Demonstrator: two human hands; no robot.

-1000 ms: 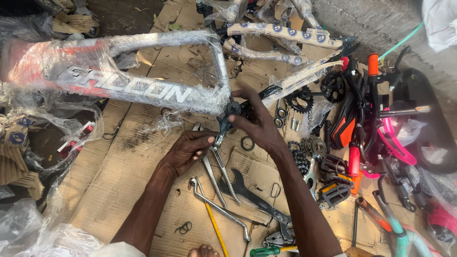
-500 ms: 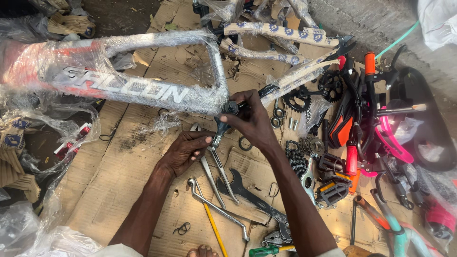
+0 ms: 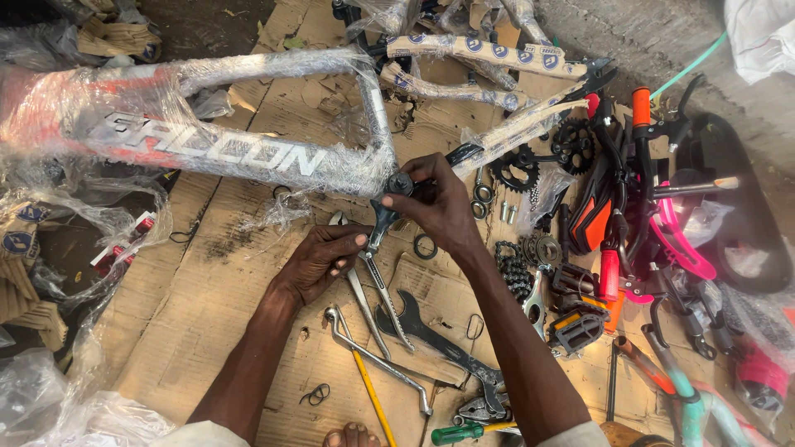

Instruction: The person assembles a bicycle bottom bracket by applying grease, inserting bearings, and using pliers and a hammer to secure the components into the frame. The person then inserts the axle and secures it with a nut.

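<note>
Both hands have barely shifted: right hand (image 3: pixel 439 203) stays clamped on the black fitting (image 3: pixel 399 183) at the wrapped bicycle frame (image 3: pixel 248 149) (plastic-covered), left hand (image 3: pixel 323 258) gripping the pliers (image 3: pixel 377 265).

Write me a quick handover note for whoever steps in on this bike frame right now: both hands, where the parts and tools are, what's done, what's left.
Right hand: fingers closed on a small dark round fitting at the bottom corner of the plastic-wrapped bike frame.
Left hand: gripping the handles of the pliers, whose jaws point up at that fitting.
Nearby on the cardboard: dark flat spanner, yellow-handled tool, chainring, pedals.
Done: frame laid flat, tools laid out.
Left: fitting not visibly seated; frame still wrapped; loose parts unmounted.
</note>
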